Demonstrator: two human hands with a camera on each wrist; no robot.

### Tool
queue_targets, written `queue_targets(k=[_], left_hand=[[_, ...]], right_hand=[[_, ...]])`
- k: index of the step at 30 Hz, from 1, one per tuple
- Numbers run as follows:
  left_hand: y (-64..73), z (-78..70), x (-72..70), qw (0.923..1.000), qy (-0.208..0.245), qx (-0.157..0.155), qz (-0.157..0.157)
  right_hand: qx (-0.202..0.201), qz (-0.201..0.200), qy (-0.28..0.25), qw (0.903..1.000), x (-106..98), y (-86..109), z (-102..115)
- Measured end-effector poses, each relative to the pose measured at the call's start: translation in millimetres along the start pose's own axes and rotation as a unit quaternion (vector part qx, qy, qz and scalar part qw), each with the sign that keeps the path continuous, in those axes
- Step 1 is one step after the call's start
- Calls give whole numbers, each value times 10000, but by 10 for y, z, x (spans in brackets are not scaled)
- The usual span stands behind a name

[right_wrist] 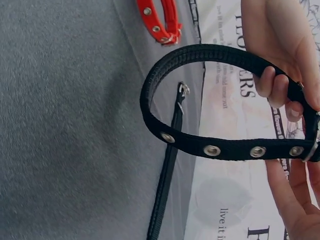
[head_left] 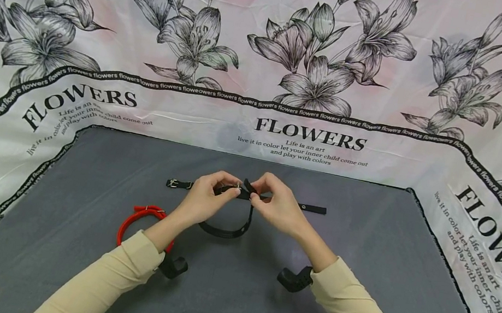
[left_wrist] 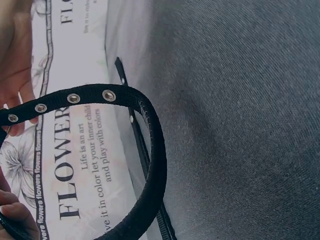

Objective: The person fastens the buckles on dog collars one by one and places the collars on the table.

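Both hands hold a black collar (head_left: 224, 233) bent into a hanging loop. Its band (left_wrist: 90, 96) carries several silver eyelets. My left hand (head_left: 204, 199) grips the buckle end, fingers curled round the band in the right wrist view; a metal buckle (right_wrist: 316, 148) shows at the right edge there. My right hand (head_left: 280, 205) pinches the strap by its free end, which sticks up between the hands in the head view. Behind the loop a second black collar (head_left: 314, 209) lies stretched flat, partly covered by the hands, its buckle to the left.
A red collar (head_left: 121, 229), closed into a ring, lies beside my left forearm, which partly covers it. Grey cloth (head_left: 226, 302) covers the work surface, bordered by a white flower-print sheet (head_left: 216, 128). Black wrist devices (head_left: 294, 279) hang under both cuffs.
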State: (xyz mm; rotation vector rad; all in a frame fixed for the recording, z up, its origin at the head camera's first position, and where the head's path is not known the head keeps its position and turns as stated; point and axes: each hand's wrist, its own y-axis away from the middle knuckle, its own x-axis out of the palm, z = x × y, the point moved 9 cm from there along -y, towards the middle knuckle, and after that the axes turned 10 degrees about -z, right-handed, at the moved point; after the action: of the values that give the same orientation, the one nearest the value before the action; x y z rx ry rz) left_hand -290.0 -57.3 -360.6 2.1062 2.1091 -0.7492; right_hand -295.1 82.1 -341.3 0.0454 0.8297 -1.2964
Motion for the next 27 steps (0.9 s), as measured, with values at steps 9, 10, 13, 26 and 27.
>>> queue_targets(k=[9, 10, 13, 26, 27], left_hand=[[19, -25, 16, 9996, 250, 26, 84], [18, -29, 12, 9997, 214, 66, 59], [15, -42, 2, 9998, 100, 173, -17], [-15, -102, -62, 9981, 345, 393, -338], [-17, -109, -69, 9978, 399, 394, -353]], right_hand=[[-230, 337, 247, 9989, 27, -5, 56], [-231, 340, 242, 9989, 29, -4, 61], [-284, 299, 224, 9989, 34, 4, 80], [-303, 17, -123, 9995, 68, 38, 67], [-287, 4, -147, 9995, 69, 40, 65]])
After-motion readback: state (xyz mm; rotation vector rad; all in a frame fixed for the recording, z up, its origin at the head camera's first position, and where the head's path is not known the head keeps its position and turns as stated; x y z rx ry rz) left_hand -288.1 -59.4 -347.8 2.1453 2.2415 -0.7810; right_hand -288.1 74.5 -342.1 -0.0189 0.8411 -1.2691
